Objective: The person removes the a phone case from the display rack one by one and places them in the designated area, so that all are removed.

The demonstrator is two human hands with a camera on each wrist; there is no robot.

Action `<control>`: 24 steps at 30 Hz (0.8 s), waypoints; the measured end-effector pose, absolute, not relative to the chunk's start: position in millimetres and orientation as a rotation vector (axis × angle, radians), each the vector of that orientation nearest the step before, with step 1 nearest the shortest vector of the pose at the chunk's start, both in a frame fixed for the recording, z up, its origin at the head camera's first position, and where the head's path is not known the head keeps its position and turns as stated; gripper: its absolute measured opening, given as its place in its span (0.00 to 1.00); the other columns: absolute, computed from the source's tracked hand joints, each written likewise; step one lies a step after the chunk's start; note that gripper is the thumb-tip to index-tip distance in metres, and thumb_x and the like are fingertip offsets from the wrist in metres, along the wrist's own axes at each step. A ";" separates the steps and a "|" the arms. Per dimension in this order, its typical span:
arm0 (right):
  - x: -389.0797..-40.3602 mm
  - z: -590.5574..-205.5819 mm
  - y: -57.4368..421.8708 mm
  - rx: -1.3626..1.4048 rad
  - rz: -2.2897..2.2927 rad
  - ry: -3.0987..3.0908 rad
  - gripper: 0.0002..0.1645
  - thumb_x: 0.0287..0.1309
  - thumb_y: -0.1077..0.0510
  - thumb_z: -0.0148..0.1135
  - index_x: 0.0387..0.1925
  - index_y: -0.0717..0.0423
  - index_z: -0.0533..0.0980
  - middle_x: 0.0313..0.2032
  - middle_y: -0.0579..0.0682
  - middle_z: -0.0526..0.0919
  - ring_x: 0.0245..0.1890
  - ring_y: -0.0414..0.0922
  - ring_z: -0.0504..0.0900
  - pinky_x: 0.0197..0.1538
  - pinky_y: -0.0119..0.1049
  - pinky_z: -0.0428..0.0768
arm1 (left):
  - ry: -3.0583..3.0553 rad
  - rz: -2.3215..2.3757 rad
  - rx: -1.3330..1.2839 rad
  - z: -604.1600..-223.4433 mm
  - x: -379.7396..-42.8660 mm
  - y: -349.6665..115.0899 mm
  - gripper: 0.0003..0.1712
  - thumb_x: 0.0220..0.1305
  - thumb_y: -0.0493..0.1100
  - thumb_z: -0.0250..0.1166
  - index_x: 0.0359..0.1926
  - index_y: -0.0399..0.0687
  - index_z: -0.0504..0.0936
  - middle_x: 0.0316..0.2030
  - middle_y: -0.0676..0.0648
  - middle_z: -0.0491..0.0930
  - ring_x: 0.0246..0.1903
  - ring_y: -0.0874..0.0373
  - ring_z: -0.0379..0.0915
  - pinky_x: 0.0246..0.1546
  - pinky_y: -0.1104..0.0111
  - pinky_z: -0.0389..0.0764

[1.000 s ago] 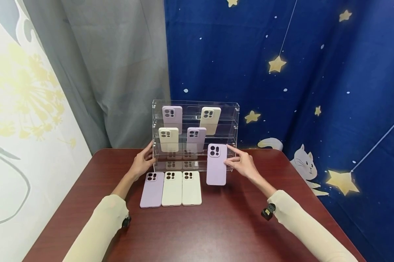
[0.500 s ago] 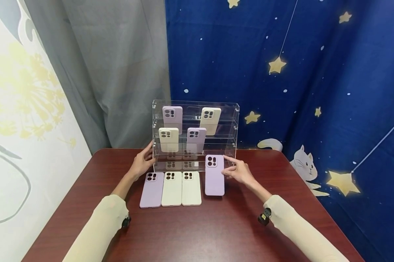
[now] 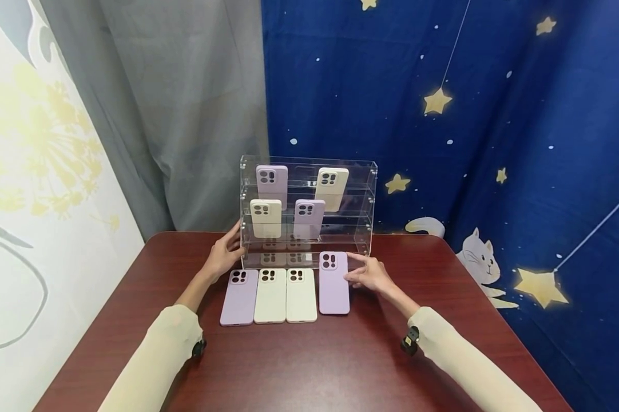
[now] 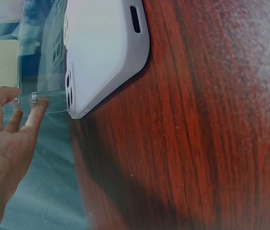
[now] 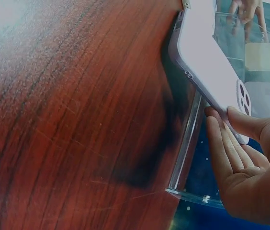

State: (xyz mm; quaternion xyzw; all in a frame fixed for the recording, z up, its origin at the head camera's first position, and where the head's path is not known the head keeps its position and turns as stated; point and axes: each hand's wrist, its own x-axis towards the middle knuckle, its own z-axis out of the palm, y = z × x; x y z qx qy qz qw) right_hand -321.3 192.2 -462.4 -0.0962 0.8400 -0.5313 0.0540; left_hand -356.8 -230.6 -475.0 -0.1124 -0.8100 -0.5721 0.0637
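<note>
My right hand (image 3: 369,274) pinches the right edge of a purple phone case (image 3: 334,289), its camera cutouts facing up. In the right wrist view this phone case (image 5: 207,60) tilts, its upper end raised off the table. My left hand (image 3: 224,254) holds the left side of a clear acrylic display rack (image 3: 335,230); in the left wrist view thumb and fingertips (image 4: 40,106) sit at its side panel. To the left of the held case lie a purple phone case (image 3: 239,300) and two cream ones, a middle (image 3: 270,300) and a right cream phone case (image 3: 301,300).
Upright on the rack's upper tiers are a purple case (image 3: 272,191), a cream case (image 3: 332,193), another cream case (image 3: 266,223) and another purple case (image 3: 309,222). The brown table (image 3: 309,372) reaches to grey (image 3: 196,114) and blue curtains (image 3: 350,86) behind.
My right hand has brought the purple case down and slightly left, from in front of the rack's lower right to beside the row of cases. The left hand stays at the rack.
</note>
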 end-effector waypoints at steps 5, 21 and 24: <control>-322.5 -466.9 190.8 -0.277 -1.630 2.504 0.42 0.59 0.70 0.73 0.74 0.62 0.69 0.36 0.65 0.90 0.35 0.57 0.91 0.40 0.54 0.89 | -2.450 -1.732 -0.332 -476.7 -357.7 -229.9 0.51 0.71 0.26 0.59 0.83 0.69 0.49 0.75 0.32 0.63 0.69 0.33 0.67 0.64 0.49 0.77; -323.8 -486.4 186.1 -0.187 -1.620 2.485 0.35 0.57 0.70 0.74 0.67 0.66 0.75 0.32 0.66 0.89 0.26 0.54 0.90 0.30 0.44 0.90 | -2.433 -1.755 -0.336 -476.9 -359.5 -230.5 0.51 0.71 0.26 0.59 0.83 0.69 0.50 0.75 0.32 0.63 0.69 0.34 0.67 0.62 0.55 0.79; -324.5 -488.3 184.8 -0.189 -1.631 2.490 0.34 0.57 0.70 0.74 0.66 0.67 0.75 0.31 0.66 0.89 0.25 0.54 0.90 0.29 0.43 0.90 | -2.434 -1.754 -0.330 -477.1 -360.3 -230.9 0.51 0.71 0.27 0.59 0.83 0.70 0.51 0.75 0.33 0.64 0.69 0.35 0.68 0.62 0.55 0.79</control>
